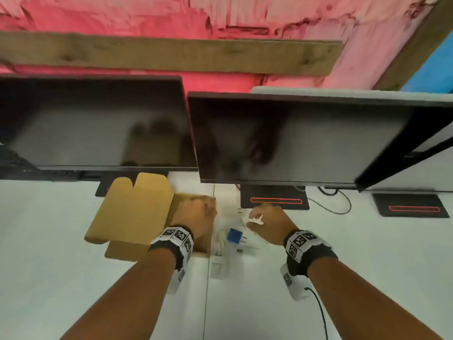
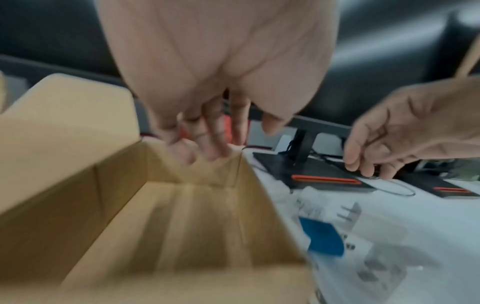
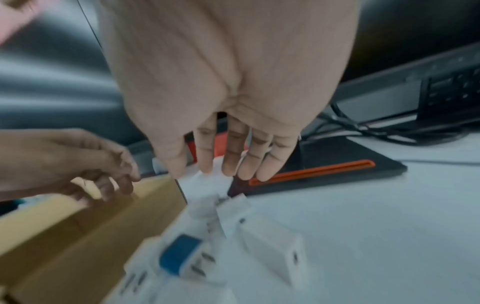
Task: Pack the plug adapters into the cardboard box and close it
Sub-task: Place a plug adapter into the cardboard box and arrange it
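Observation:
An open cardboard box (image 1: 137,212) lies on the white desk with its lid folded out to the left; in the left wrist view its inside (image 2: 207,226) holds nothing. My left hand (image 1: 196,212) reaches into the box's far right corner, and its fingertips (image 2: 210,152) touch the far wall with the thumb held apart. Just right of the box lie a blue plug adapter (image 1: 234,235) (image 3: 179,255) and several white adapters (image 1: 217,266) (image 3: 272,246). My right hand (image 1: 264,222) hovers over the far end of that pile, its fingers (image 3: 228,166) straight and pointing down at a white adapter, holding nothing.
Two dark monitors (image 1: 294,138) stand close behind the box and adapters. Their black stand bases (image 1: 274,200) with red stripes sit just past my right hand. A thin black cable (image 1: 340,207) loops to the right. The desk (image 1: 49,241) is white.

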Demonstrator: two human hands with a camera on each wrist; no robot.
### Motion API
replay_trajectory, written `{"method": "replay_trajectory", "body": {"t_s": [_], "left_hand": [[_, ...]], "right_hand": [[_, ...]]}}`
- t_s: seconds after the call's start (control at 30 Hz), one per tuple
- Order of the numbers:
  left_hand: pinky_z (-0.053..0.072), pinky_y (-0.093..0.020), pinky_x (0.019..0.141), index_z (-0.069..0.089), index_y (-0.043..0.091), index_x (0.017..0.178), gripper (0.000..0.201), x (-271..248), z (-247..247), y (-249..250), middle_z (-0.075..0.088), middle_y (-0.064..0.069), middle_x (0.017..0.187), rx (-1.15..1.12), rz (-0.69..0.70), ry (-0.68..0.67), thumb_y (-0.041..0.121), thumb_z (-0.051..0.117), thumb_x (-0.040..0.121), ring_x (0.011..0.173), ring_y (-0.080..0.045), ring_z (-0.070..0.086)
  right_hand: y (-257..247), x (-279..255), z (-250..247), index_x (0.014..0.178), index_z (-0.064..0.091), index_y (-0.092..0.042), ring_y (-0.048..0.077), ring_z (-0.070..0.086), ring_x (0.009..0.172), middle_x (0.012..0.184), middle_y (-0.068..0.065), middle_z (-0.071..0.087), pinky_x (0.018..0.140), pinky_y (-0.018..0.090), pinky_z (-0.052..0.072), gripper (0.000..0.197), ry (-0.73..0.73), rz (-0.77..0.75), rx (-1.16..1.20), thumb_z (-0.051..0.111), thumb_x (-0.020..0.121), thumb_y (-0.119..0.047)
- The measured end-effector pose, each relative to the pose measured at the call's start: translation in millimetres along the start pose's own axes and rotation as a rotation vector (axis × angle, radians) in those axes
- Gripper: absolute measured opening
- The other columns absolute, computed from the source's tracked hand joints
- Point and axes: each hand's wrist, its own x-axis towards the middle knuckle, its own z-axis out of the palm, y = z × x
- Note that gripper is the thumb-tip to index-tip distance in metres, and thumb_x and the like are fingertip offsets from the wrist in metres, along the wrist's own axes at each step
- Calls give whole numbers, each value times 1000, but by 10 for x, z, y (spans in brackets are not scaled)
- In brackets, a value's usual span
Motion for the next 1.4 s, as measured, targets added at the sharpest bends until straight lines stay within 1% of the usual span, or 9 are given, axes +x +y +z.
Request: {"method": "replay_trajectory", "body": {"t_s": [0.17, 0.33, 0.53, 0.73, 0.83, 0.93, 1.1, 1.3, 1.4], "left_hand": [[29, -55, 121, 49, 30, 147, 57, -7, 490, -236, 50, -10, 155, 4, -157, -319, 56, 40, 97, 146, -37, 39], [25, -52, 121, 46, 40, 148, 51, 17, 737, -366, 44, -6, 152, -27, -215, -369, 54, 33, 100, 137, -35, 40], [13, -52, 127, 38, 35, 157, 56, -8, 739, -340, 31, -8, 168, -3, -144, -458, 55, 28, 105, 154, -36, 25], [19, -39, 122, 63, 29, 139, 44, -119, 543, -315, 48, 0, 157, -133, -127, -499, 46, 48, 101, 144, -28, 41], [37, -34, 97, 69, 25, 123, 38, -124, 529, -350, 60, 2, 139, -47, -80, -491, 45, 57, 94, 110, -23, 51], [36, -29, 81, 73, 26, 104, 26, -147, 520, -414, 65, 2, 116, 14, -19, -483, 45, 63, 88, 92, -18, 52], [42, -29, 78, 78, 21, 101, 30, -289, 518, -523, 73, 1, 101, 90, 116, -545, 43, 64, 87, 92, -22, 62], [50, -34, 84, 76, 21, 117, 35, -530, 563, -654, 67, 2, 113, 114, 231, -662, 33, 65, 85, 97, -25, 61], [42, -33, 76, 75, 13, 105, 27, -545, 574, -721, 53, 8, 82, 84, 260, -687, 27, 66, 84, 88, -28, 56]], "right_hand": [[242, 163, 170, 133, 60, -21, 25, 46, 131, 140, 4, 52, 107, 37, 42, 46, -116, 34, -122, 67, 91, -39], [318, 265, 299, 144, 51, -21, 26, 32, 143, 158, -1, 38, 115, 42, 37, 55, -154, -50, -256, 66, 92, -32], [431, 254, 451, 139, 52, -24, 26, 42, 134, 148, 1, 46, 107, 42, 46, 47, -126, -69, -348, 63, 94, -29], [421, 127, 528, 122, 51, -25, 21, 52, 107, 121, 1, 55, 90, 38, 53, 38, -72, 25, -328, 65, 87, -34], [369, 83, 587, 123, 47, -24, 22, 54, 105, 118, 1, 56, 90, 41, 54, 52, -77, 138, -237, 73, 80, -38], [333, 49, 619, 128, 49, -18, 24, 58, 106, 121, 2, 56, 86, 39, 55, 61, -18, 229, -49, 76, 76, -36], [191, -51, 638, 105, 62, -19, 16, 59, 81, 96, -1, 55, 63, 17, 38, 37, 164, 161, 58, 78, 75, -33], [-209, -245, 700, 103, 56, -22, 11, 60, 82, 96, -6, 59, 64, 21, 50, 39, 290, 138, 272, 82, 74, -22], [-427, -248, 731, 103, 52, -24, 7, 61, 77, 89, -12, 62, 61, 18, 49, 43, 224, 124, 303, 83, 74, -25]]}}
